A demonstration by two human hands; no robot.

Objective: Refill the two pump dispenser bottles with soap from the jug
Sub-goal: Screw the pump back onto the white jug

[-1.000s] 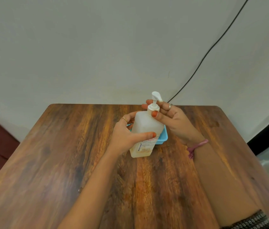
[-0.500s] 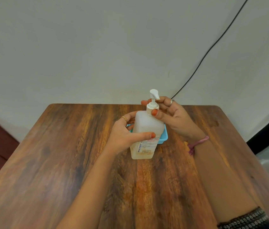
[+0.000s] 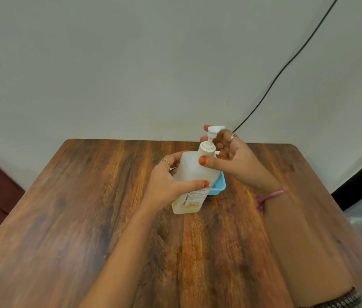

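Unscrewing appears the step: my left hand clamps the bottle, base on the table; my right hand curls round the pump collar above. Recommend a steady hold and a straight lift.

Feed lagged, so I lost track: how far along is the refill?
Done: nothing visible; only a thin layer of liquid lies in the pump bottle. In hand: the left hand holds the bottle on the table while the right hand has its grip round the pump, not yet off. Left: removing it, pouring; no jug or second bottle shows.
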